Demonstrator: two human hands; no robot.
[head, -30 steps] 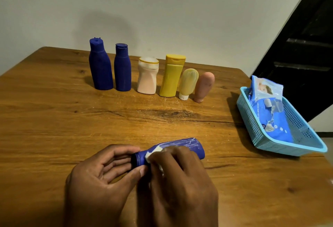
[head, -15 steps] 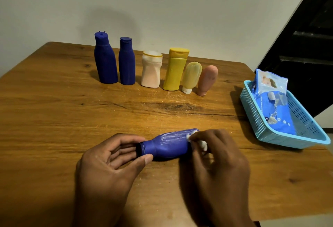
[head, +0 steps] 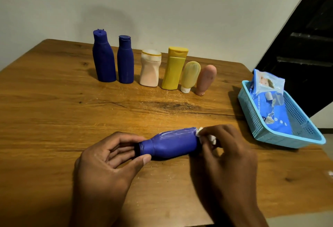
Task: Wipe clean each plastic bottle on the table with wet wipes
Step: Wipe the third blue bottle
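A blue plastic bottle (head: 173,144) lies on its side near the front of the wooden table (head: 54,111), cap end to the left. My left hand (head: 110,165) holds its neck and black cap between thumb and fingers. My right hand (head: 227,156) pinches a small white wet wipe (head: 200,131) against the bottle's base end. White streaks show on the bottle's upper side. Behind stand several bottles in a row: two dark blue bottles (head: 104,57) (head: 125,60), a cream bottle (head: 150,69), a yellow bottle (head: 174,68), a pale yellow tube (head: 190,76) and a pink tube (head: 205,80).
A light blue plastic basket (head: 255,124) sits at the table's right edge and holds a blue pack of wet wipes (head: 270,104). A pale wall runs behind the table. A dark staircase rises at the far right.
My right hand has slid the wipe along the bottle from near the neck to the base end. The left hand kept its hold on the cap end.
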